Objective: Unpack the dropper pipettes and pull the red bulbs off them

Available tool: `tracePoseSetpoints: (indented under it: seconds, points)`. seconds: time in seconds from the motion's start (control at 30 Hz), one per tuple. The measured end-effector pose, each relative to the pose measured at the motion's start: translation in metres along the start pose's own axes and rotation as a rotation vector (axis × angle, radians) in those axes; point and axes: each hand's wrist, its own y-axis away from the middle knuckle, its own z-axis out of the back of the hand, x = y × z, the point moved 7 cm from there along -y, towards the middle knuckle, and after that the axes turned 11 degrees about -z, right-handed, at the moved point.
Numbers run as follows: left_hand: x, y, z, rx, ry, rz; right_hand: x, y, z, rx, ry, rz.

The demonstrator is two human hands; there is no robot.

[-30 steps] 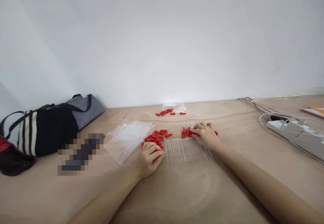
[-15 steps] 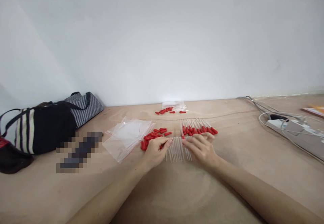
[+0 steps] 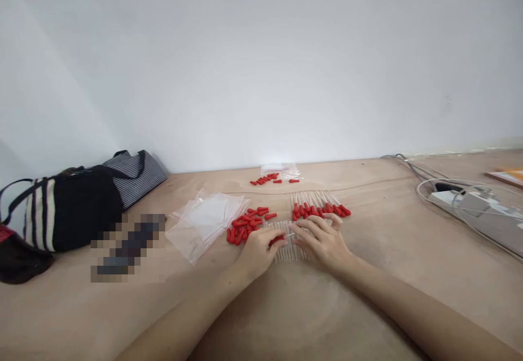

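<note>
My left hand (image 3: 259, 250) pinches a red rubber bulb (image 3: 278, 238) between thumb and fingers. Close beside it, my right hand (image 3: 327, 242) is closed on a thin clear glass tube (image 3: 290, 234), whose end points at the bulb; whether the two touch is too small to tell. Beneath the fingertips lies a row of bare glass tubes (image 3: 281, 255), partly hidden by both hands. Loose red bulbs (image 3: 245, 222) are heaped beyond my left hand. Past my right hand, several droppers (image 3: 322, 208) lie side by side, red bulbs toward me and glass tips toward the wall.
Clear zip bags (image 3: 206, 216) lie left of the bulbs. Farther back are more red pieces (image 3: 265, 178) near a clear bag (image 3: 280, 170). Black and striped bags (image 3: 90, 197) stand at left; a power strip (image 3: 478, 211) with cables lies at right.
My right hand has let go of a dropper at the left end of the dropper row and now grips a bare tube. My left hand has moved right with a red bulb.
</note>
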Motion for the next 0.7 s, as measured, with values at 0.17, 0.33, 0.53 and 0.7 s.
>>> tracePoseSetpoints:
  seconds: [0.17, 0.33, 0.53, 0.7]
  points:
    - [-0.013, 0.009, 0.002, -0.092, -0.14, -0.254, 0.002, 0.006, -0.007, 0.053, -0.021, 0.053]
    - [-0.018, 0.021, 0.0, -0.076, -0.282, -0.362, 0.009, 0.015, -0.005, 0.092, -0.068, 0.061]
    - [-0.016, 0.03, 0.005, -0.083, -0.374, -0.39, 0.011, 0.02, -0.005, 0.111, -0.087, 0.049]
    - [0.002, 0.038, 0.031, -0.185, -0.313, -0.327, -0.023, 0.025, -0.003, 0.127, -0.04, -0.128]
